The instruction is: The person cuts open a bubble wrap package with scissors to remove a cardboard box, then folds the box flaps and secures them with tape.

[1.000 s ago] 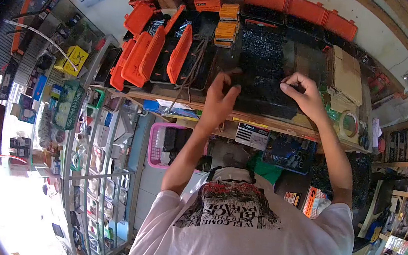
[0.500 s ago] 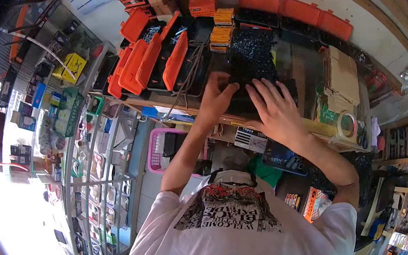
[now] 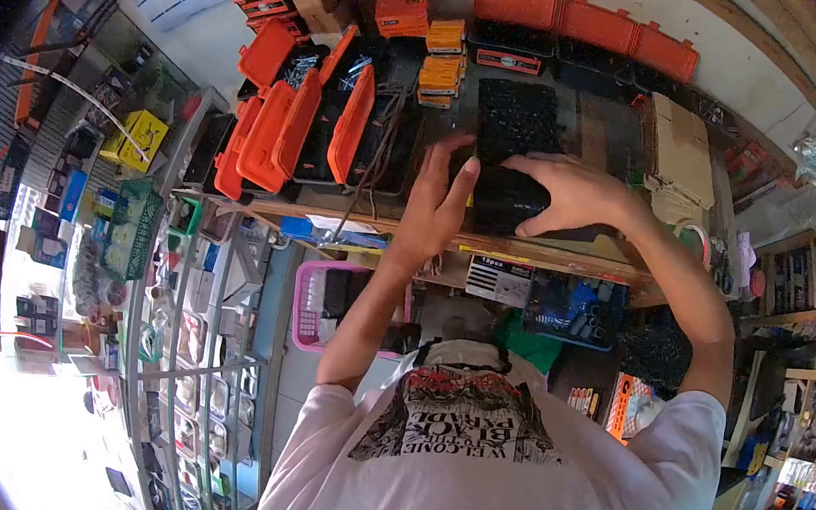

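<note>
Fingers and thumb of my right hand [image 3: 581, 196] span a dark, shiny black object [image 3: 513, 203] at the bench's front edge; what it is exactly I cannot make out. At its left side is my left hand [image 3: 434, 203], thumb and fingers apart, with nothing visible between them. Just behind both hands lies a flat heap of small black pieces [image 3: 520, 112] on the dark bench top. Small yellow-orange boxes [image 3: 439, 77] are stacked to the left of this heap.
Open orange-lidded cases [image 3: 276, 129] fill the bench's left. Flattened cardboard [image 3: 680, 150] and a tape roll [image 3: 697, 240] lie at the right. More orange-lidded boxes [image 3: 600, 30] line the back. Below are a pink basket [image 3: 305, 304] and a blue tray [image 3: 578, 310].
My right hand has moved right and closed around the black object. My left hand has shifted only slightly. The black heap looks flatter and more squared, and the blue tray below shows more.
</note>
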A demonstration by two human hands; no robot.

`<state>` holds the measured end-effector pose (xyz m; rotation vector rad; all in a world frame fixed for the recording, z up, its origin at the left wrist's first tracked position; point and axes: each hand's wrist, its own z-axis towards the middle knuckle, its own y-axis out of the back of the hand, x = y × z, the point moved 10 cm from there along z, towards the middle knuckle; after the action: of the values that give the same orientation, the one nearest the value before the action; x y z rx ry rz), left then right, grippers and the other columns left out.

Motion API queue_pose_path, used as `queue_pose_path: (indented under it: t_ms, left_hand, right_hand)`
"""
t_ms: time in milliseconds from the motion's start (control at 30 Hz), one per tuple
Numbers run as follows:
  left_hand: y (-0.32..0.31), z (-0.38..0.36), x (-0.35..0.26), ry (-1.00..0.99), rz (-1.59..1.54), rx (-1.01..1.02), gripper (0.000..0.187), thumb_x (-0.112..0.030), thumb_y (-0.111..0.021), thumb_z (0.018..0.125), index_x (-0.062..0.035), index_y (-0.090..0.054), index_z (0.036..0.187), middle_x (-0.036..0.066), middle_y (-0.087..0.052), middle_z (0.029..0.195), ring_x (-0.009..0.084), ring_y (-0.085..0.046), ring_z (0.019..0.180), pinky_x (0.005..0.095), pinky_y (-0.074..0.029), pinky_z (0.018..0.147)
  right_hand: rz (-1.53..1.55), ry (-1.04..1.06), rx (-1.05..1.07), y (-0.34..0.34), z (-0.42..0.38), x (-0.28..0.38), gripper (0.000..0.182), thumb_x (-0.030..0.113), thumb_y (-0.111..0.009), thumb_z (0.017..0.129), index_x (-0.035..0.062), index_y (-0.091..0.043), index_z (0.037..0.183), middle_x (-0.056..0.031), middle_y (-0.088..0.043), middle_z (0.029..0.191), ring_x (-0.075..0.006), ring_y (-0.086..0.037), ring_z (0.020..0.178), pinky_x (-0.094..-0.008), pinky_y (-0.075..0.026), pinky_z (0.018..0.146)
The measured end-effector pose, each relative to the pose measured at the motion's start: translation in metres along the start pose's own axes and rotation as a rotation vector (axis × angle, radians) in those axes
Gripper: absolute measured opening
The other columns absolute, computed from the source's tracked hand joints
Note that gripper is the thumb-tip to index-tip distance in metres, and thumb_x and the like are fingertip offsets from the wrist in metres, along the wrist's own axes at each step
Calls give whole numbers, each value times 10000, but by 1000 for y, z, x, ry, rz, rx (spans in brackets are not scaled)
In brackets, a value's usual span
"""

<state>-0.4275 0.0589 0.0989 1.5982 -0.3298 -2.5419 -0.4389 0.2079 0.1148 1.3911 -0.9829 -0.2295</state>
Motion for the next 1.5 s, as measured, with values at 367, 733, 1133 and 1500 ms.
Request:
queue_pose_path:
  t_ms: [367, 733, 1133, 1500]
  left_hand:
    - [2, 20, 1, -36, -25, 14, 416, -285, -563, 1043, 24, -514, 1317, 218, -580, 1211, 311, -585, 1121, 392, -437, 986]
    - [-43, 37, -8, -112, 318, 440, 681, -409, -794, 865, -41, -515, 1365, 201, -626, 1226, 351, -620, 1174, 435, -481, 1013]
    - [-41, 69, 42, 183, 266, 199, 455, -399, -552, 1025, 29, -641, 1149, 268, -683, 1030, 425, -657, 997, 477, -477, 875]
    - [-52, 79, 51, -409, 712, 118, 148, -33, -659, 850, -22, -671, 998, 260, -628, 1079, 459, -609, 972, 513, -506, 848]
  right_hand:
    - [-64, -36, 266, -14, 46, -78, 683, 604, -653, 921, 93, -611, 1371, -213, -596, 1286, -339, -594, 1104, -406, -467, 1005]
    - [88, 17, -163, 41, 29, -49, 460, 373, -752, 918, 61, -583, 1210, -97, -622, 1075, -251, -608, 997, -399, -487, 858]
    - [-193, 101, -209, 34, 4, -33, 874, 491, -874, 692, 30, -544, 1357, -197, -596, 1350, -387, -565, 1254, -459, -448, 1066]
    - [223, 0, 121, 8, 10, -66, 834, 437, -862, 754, -20, -562, 1384, -181, -641, 1325, -276, -614, 1198, -369, -473, 1037]
